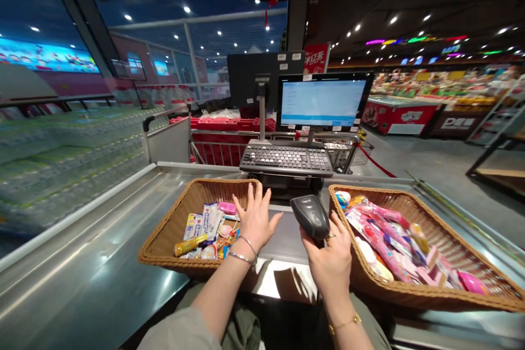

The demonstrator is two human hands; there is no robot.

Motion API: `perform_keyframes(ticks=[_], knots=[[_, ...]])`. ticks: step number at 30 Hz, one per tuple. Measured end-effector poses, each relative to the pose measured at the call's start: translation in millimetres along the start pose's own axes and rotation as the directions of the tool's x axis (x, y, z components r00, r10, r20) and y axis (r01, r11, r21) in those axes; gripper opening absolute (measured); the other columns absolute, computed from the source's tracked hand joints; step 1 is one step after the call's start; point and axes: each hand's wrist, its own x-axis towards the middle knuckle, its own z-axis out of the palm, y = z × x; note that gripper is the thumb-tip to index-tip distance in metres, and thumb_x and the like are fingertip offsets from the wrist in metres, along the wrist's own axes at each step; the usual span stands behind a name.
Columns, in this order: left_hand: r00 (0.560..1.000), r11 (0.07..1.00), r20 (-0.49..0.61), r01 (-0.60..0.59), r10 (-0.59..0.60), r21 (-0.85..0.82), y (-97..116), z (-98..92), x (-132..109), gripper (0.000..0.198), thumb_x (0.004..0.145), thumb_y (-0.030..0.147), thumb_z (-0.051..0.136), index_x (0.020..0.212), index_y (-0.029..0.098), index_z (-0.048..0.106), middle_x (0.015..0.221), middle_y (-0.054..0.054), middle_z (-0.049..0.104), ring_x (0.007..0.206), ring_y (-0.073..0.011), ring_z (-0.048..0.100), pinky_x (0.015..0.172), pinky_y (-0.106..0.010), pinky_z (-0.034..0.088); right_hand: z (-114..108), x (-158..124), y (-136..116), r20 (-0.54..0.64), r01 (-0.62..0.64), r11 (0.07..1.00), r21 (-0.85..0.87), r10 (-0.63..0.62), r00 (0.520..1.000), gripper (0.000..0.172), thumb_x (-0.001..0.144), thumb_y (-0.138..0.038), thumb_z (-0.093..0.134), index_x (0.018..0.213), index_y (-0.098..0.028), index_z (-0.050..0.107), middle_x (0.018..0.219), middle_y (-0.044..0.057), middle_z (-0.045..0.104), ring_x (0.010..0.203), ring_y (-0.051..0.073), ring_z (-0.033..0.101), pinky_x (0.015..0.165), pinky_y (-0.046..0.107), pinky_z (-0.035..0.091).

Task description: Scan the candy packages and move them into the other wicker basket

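My left hand [255, 219] has its fingers spread over the right edge of the left wicker basket [164, 228], with nothing in it. That basket holds small packets, a yellow tube [191, 244] and a pink item [227, 208]. In my right hand [333, 260] is a black handheld scanner [310, 215], its head pointing up and to the left. Just right of that hand, the right wicker basket [471, 235] holds many pink packages [381, 238], some white items and a bright pink item [471, 283].
Both baskets rest on a metal counter [98, 262]. Beyond them stand a keyboard [287, 158], a lit monitor [322, 101] and a dark screen back [244, 79]. Shopping carts [221, 150] are behind the counter; stacked bottles [61, 164] fill the left side.
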Motion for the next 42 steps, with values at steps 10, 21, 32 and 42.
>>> perform_keyframes(ticks=[10,21,32,42], knots=[[0.982,0.990,0.144,0.116,-0.126,0.074,-75.9,-2.9,2.0,0.062,0.089,0.050,0.051,0.144,0.023,0.044,0.159,-0.012,0.030,0.148,-0.0354,0.019,0.111,-0.076,0.006,25.0,-5.8,-14.7,0.120,-0.001,0.999,0.038,-0.003,0.993,0.032,0.080,-0.036,0.064,0.105,-0.017,0.070,0.115,0.011,0.069,0.129,0.030,0.047,0.107,0.052,0.040],[0.877,0.954,0.461,-0.011,-0.135,0.301,-186.2,-6.5,-5.8,0.061,0.085,0.046,0.059,0.140,0.021,0.050,0.158,-0.017,0.029,0.148,-0.0375,0.020,0.110,-0.074,-0.003,33.6,-9.1,-22.1,0.145,0.002,0.999,0.049,-0.009,0.989,0.030,0.079,-0.038,0.064,0.100,-0.018,0.071,0.111,0.011,0.070,0.128,0.030,0.048,0.105,0.052,0.040],[0.821,0.937,0.567,-0.149,-0.061,0.316,-243.5,-2.0,-27.7,0.052,0.060,0.042,0.083,0.105,0.020,0.073,0.148,-0.018,0.047,0.146,-0.0368,0.026,0.115,-0.059,-0.013,36.1,-11.0,-21.3,0.160,0.016,0.999,0.045,-0.023,0.987,0.030,0.080,-0.044,0.064,0.097,-0.019,0.071,0.108,0.011,0.071,0.127,0.030,0.049,0.105,0.051,0.041],[0.737,0.876,0.667,-0.246,-0.108,0.414,-244.4,-0.2,-36.3,0.069,0.043,0.053,0.086,0.104,0.023,0.075,0.143,-0.019,0.053,0.145,-0.0434,0.024,0.110,-0.065,-0.018,37.3,-11.8,-21.4,0.161,0.025,0.999,0.040,-0.031,0.987,0.032,0.080,-0.046,0.064,0.096,-0.019,0.072,0.106,0.010,0.071,0.125,0.030,0.050,0.103,0.050,0.042]])
